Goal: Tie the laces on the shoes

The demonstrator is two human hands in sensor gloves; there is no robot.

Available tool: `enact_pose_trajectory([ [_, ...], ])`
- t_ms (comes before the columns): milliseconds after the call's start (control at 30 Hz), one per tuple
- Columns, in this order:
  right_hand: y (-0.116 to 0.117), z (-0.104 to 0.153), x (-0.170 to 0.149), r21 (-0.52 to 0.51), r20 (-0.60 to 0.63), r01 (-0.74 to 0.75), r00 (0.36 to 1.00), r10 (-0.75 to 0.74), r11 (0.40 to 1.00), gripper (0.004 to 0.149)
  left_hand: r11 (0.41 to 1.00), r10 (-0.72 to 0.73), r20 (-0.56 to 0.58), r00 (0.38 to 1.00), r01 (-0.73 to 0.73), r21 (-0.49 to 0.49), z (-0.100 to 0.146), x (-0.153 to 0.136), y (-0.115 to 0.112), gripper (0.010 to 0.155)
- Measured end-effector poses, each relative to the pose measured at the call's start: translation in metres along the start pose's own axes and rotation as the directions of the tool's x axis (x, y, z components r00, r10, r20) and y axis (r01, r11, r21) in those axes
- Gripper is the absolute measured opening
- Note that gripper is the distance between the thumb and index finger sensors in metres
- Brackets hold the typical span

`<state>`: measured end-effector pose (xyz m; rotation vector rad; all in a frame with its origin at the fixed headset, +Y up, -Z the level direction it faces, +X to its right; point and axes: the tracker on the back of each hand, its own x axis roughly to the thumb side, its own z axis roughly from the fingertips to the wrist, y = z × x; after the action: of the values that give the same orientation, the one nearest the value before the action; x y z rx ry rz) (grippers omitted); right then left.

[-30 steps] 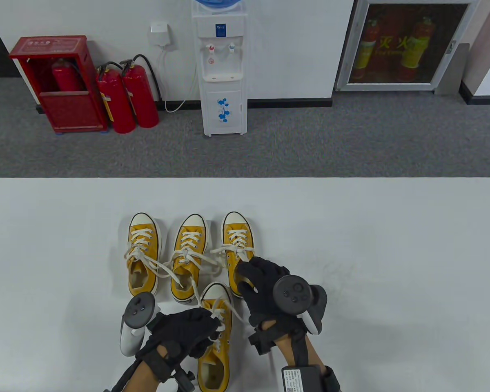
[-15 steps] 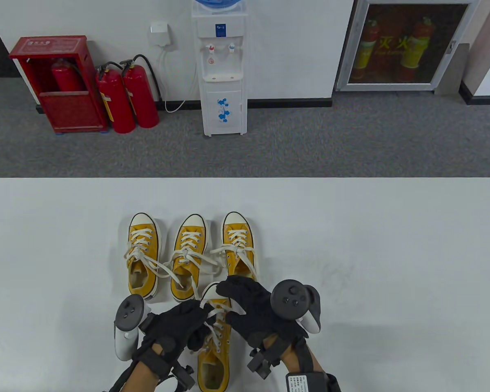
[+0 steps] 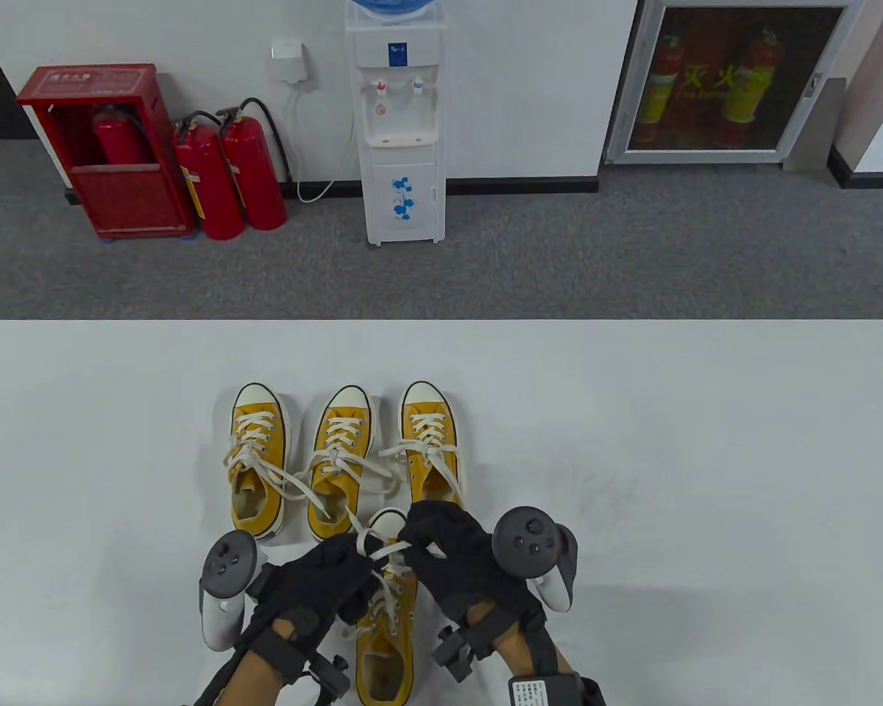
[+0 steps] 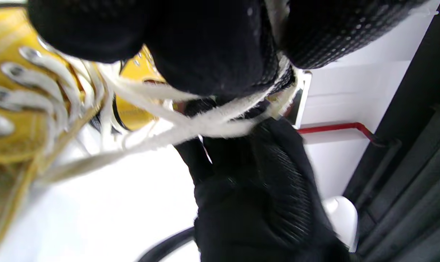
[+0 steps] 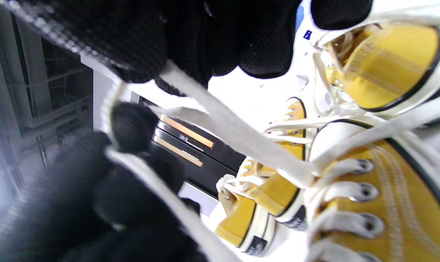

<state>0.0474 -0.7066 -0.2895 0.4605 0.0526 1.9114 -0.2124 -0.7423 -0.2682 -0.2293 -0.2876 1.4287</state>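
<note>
At the near edge of the table [image 3: 706,441], in the middle: one yellow shoe [image 3: 386,625], toe pointing to the far side, heel close to the edge. Lies right between the two hands.

On the left of it, the left hand [image 3: 324,581]. Pinches one end of the white lace [image 3: 390,550] just above the toe end of the shoe. On the right of it, the right hand [image 3: 456,559]. Pinches the other end of the lace, fingers curled in. Fingertips of both hands nearly touching, close over the front of the shoe.

In the left wrist view, two bits of lace crossing each other under the gloved fingers. Looks like the first cross of a knot, or maybe the start of a loop. Too blurry to tell which. No finished bow on this shoe yet.

Farther off, in a row: three more yellow shoes, toes to the far side too. Left one [image 3: 259,456], middle one [image 3: 342,456], right one [image 3: 430,448]. Loops and long ends of lace spilling out over their sides, some reaching across to the next shoe. Probably tied already, but loosely. Hard to be sure from up here.

So, as a guess: three shoes done, the last one in hand and only just started. Left to do: pull the cross snug, make the loops, pull the bow tight.
</note>
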Motion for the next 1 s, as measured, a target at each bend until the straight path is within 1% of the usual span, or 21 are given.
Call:
enact_pose_trajectory([
  [100, -0.004, 0.001, 0.004, -0.005, 0.009, 0.041, 0.999, -0.041, 0.999, 0.045, 0.998, -0.049, -0.014, 0.999, 0.05, 0.029, 0.0, -0.001, 0.003, 0.04],
  [200, -0.005, 0.003, 0.011, -0.012, 0.038, 0.01, 0.999, -0.009, 1.0, 0.046, 0.996, -0.065, -0.028, 0.997, 0.066, 0.051, 0.002, 0.0, 0.002, 0.039],
  [267, -0.006, 0.004, 0.017, -0.012, 0.052, -0.026, 0.998, 0.027, 1.0, 0.046, 0.998, -0.049, -0.029, 0.998, 0.05, 0.047, 0.002, 0.001, 0.002, 0.039],
  [333, -0.007, 0.005, 0.023, -0.046, 0.064, -0.056, 0.996, 0.059, 0.997, 0.046, 0.999, -0.013, -0.029, 0.999, 0.015, 0.052, 0.003, 0.002, 0.001, 0.039],
  [433, -0.01, 0.007, 0.032, -0.05, 0.091, -0.031, 0.995, 0.036, 0.998, 0.047, 0.999, -0.001, -0.034, 0.999, 0.002, 0.043, 0.003, 0.001, 0.0, 0.039],
  [500, -0.011, 0.009, 0.037, -0.063, 0.105, -0.015, 0.994, 0.021, 0.998, 0.046, 0.998, 0.016, -0.042, 0.999, -0.014, 0.055, 0.003, 0.001, 0.0, 0.04],
  [600, -0.011, 0.013, 0.043, -0.071, 0.137, -0.061, 0.988, 0.07, 0.996, 0.046, 0.997, 0.034, -0.051, 0.998, -0.031, 0.066, 0.004, 0.001, -0.001, 0.039],
  [800, -0.006, 0.021, 0.042, -0.017, 0.172, -0.154, 0.973, 0.154, 0.988, 0.044, 0.992, 0.102, -0.098, 0.99, -0.094, 0.084, 0.005, -0.003, 0.0, 0.039],
  [900, 0.0, 0.02, 0.036, 0.065, 0.159, -0.205, 0.968, 0.193, 0.977, 0.043, 0.988, 0.137, -0.12, 0.983, -0.127, 0.086, 0.005, -0.008, 0.001, 0.038],
  [967, 0.003, 0.02, 0.033, 0.092, 0.145, -0.229, 0.966, 0.215, 0.969, 0.043, 0.985, 0.164, -0.124, 0.979, -0.154, 0.08, 0.005, -0.009, 0.001, 0.038],
  [1000, 0.006, 0.019, 0.029, 0.128, 0.131, -0.24, 0.966, 0.224, 0.962, 0.043, 0.983, 0.176, -0.128, 0.976, -0.166, 0.078, 0.005, -0.01, 0.001, 0.038],
])
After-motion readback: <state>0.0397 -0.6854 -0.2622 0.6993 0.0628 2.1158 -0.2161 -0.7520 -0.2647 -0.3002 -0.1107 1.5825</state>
